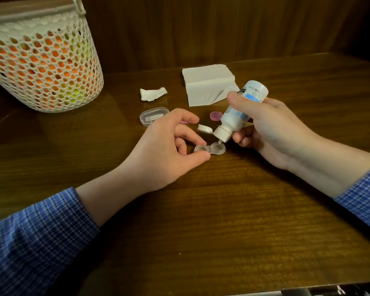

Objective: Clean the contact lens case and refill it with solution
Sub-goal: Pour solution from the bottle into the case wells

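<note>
The left hand (169,146) pinches the left well of the clear lens case (209,149) between thumb and fingertip, mid-table (201,221). The right hand (269,129) grips the tilted solution bottle (239,112), nozzle over the right well. Basket (41,60) stands at the back-left corner.

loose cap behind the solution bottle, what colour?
Pink, seen in the head view: the loose cap lies on the table just behind the bottle.

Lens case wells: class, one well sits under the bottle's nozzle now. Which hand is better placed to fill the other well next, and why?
Right. The right hand grips the tilted solution bottle, nozzle down over the lens case. The left hand pinches the case's other end, probably best kept there as a steadying hold.
</note>
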Demonstrator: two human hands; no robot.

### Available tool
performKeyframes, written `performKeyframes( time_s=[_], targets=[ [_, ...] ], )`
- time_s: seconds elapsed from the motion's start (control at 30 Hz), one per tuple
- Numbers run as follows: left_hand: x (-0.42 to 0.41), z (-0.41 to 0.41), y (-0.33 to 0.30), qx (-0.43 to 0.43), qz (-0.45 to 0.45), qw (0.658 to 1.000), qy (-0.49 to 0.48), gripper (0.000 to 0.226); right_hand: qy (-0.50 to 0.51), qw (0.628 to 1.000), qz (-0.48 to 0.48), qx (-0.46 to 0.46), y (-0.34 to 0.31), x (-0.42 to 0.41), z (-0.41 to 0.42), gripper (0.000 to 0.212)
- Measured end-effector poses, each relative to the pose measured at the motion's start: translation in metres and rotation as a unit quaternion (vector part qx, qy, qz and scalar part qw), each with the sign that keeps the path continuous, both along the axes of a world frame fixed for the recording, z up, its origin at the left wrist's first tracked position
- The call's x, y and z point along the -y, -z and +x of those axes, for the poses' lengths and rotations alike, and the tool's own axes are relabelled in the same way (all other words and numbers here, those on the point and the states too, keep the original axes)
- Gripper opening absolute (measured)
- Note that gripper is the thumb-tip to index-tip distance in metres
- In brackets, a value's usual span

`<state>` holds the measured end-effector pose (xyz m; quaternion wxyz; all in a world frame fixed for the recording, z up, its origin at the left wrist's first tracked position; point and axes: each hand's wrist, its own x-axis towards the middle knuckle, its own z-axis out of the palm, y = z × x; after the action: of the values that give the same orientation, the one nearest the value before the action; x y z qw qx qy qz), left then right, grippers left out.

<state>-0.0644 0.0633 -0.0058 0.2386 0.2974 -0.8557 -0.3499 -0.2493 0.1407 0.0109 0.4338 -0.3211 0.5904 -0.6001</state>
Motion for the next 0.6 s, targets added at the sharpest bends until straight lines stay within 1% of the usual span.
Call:
performKeyframes(
  time_s=[0.23, 0.6],
  targets=[
    [-0.0008, -0.0003, 0.0, 0.0, 0.001, 1.0, -0.001, 0.064, 0.004, 1.0, 0.003, 0.0, 0.0002, -0.0005, 0.0012, 0.02],
    [-0.0005, -0.0001, -0.0003, 0.005, 0.002, 1.0, -0.001, 0.064, 0.0, 1.0, 0.01, -0.003, 0.0002, 0.0002, 0.0008, 0.024]
  ],
)
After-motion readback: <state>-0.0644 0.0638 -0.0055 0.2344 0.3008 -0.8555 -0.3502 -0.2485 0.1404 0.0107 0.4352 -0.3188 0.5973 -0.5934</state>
